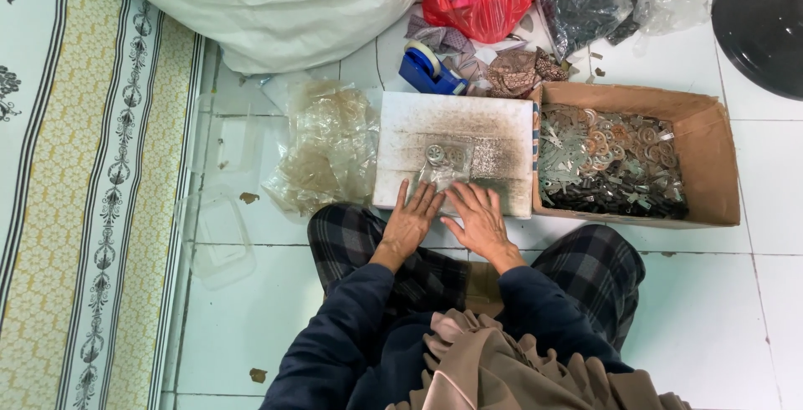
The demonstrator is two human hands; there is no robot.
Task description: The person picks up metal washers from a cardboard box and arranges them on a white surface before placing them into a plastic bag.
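A white, stained foam block (456, 130) lies on the tiled floor in front of my crossed legs. On it rests a small clear plastic bag (443, 167) with round metal parts inside. My left hand (410, 219) lies flat with fingers spread on the block's near edge, touching the bag's lower left. My right hand (478, 216) presses flat beside it on the bag's lower right. Neither hand grips anything.
A cardboard box (711, 155) of small metal parts stands right of the block. A heap of clear plastic bags (330, 146) lies to the left, a blue tape dispenser (428, 69) behind. White, red and dark bags line the back. A patterned mat (84, 184) covers the left.
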